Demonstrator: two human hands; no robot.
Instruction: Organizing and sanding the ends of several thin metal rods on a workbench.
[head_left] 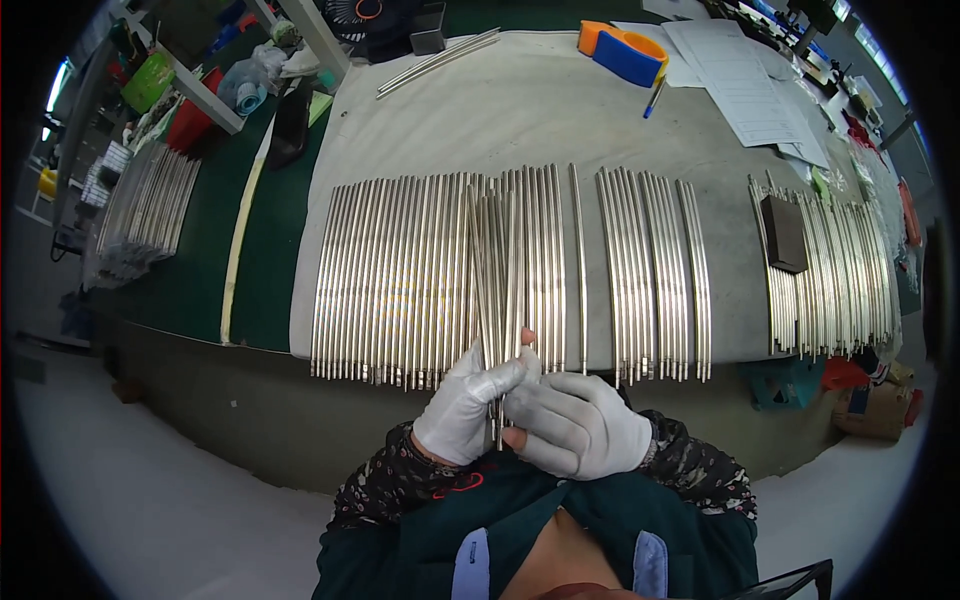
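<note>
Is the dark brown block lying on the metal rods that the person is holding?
No, the dark brown block lies on the far-right rods, well apart from the held rods.

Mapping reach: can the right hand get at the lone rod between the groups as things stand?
Probably yes: the lone rod lies just beyond the right hand with nothing on top, though that hand is occupied at the held rods.
</note>
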